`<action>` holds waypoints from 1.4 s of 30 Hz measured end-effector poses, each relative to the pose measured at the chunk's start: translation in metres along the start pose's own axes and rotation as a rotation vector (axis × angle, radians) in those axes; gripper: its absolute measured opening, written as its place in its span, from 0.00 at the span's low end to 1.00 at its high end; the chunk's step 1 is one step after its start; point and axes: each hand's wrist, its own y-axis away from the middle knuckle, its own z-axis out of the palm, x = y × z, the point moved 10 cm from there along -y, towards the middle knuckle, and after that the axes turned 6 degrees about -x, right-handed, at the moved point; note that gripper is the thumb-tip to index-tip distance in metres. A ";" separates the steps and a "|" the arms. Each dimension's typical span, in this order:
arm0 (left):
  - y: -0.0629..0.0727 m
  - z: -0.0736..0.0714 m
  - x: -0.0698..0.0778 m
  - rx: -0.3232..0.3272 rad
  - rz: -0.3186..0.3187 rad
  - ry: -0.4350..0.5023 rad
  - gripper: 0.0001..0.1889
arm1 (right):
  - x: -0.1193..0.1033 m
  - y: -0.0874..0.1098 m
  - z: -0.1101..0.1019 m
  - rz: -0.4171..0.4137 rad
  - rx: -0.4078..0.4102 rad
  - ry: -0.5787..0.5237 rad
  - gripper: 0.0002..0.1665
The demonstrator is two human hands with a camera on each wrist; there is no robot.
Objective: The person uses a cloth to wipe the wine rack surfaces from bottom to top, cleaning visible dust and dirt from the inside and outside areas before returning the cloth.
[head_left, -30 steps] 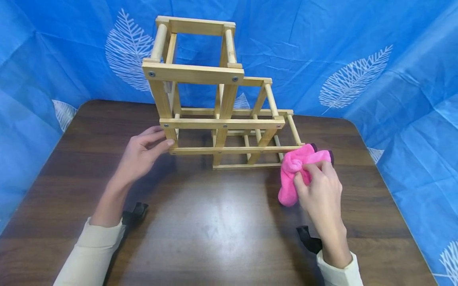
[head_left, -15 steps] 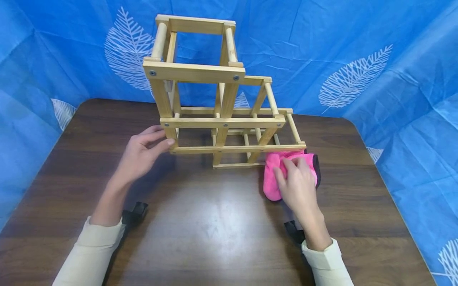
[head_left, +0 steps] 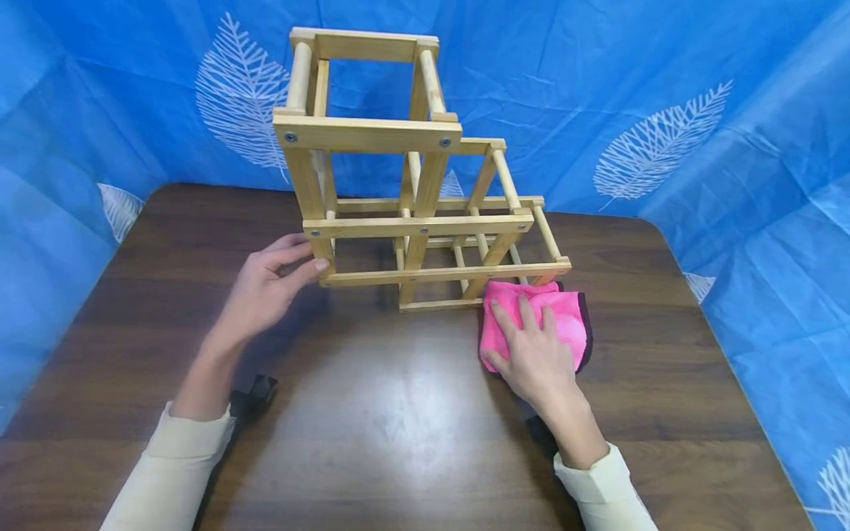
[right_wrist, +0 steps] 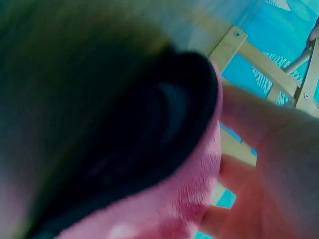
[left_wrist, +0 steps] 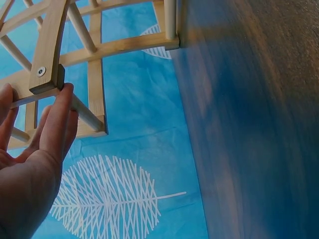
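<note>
A light wooden stepped rack [head_left: 372, 228] stands toward the back of the table. At its lower left corner post my left hand [head_left: 268, 284] grips the wood between thumb and fingers; in the left wrist view the thumb and fingers of that hand [left_wrist: 42, 144] flank a post end with a screw. Spread over a pink cloth with dark edging [head_left: 564, 324], my right hand [head_left: 534, 358] lies with fingers extended on top. The cloth sits on the table by the rack's lower right corner. Close in the right wrist view, its dark edge and pink pile [right_wrist: 174, 199] fill the middle.
The dark wood-grain table [head_left: 372, 413] has a rounded back edge. Behind and beside it hangs a blue curtain [head_left: 544, 96] with white leaf prints. Black straps [head_left: 252, 398] hang at the wrists.
My right hand has carried the pink cloth left against the rack's corner, gone from pinching it to spread fingers, and the cloth lies flatter. The rack has shifted slightly right; my left hand stays on its post.
</note>
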 end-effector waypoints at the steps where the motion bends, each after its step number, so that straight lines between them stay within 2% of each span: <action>1: 0.000 0.000 0.000 -0.001 0.000 0.000 0.16 | 0.000 -0.001 0.001 0.007 0.006 0.004 0.43; 7: 0.000 0.000 0.000 -0.006 -0.015 -0.003 0.17 | -0.003 -0.009 -0.003 0.011 0.129 -0.009 0.32; 10: 0.000 0.002 -0.002 -0.021 -0.022 0.001 0.18 | -0.005 -0.011 -0.006 -0.005 0.164 -0.023 0.28; 17: 0.000 0.003 -0.001 -0.019 -0.016 0.004 0.17 | -0.016 -0.012 -0.008 -0.084 0.140 -0.057 0.24; 23: 0.000 0.003 0.000 -0.018 -0.007 0.013 0.17 | -0.025 -0.013 -0.009 -0.109 0.111 -0.107 0.24; 33: 0.000 0.002 0.000 -0.008 0.002 0.025 0.16 | -0.039 -0.010 -0.014 -0.147 0.136 -0.139 0.21; 38: -0.001 0.002 -0.001 -0.008 -0.002 0.037 0.17 | -0.049 -0.007 -0.020 -0.178 0.175 -0.179 0.19; 42: -0.001 0.003 -0.001 -0.008 -0.003 0.039 0.17 | -0.062 -0.006 -0.023 -0.214 0.218 -0.170 0.18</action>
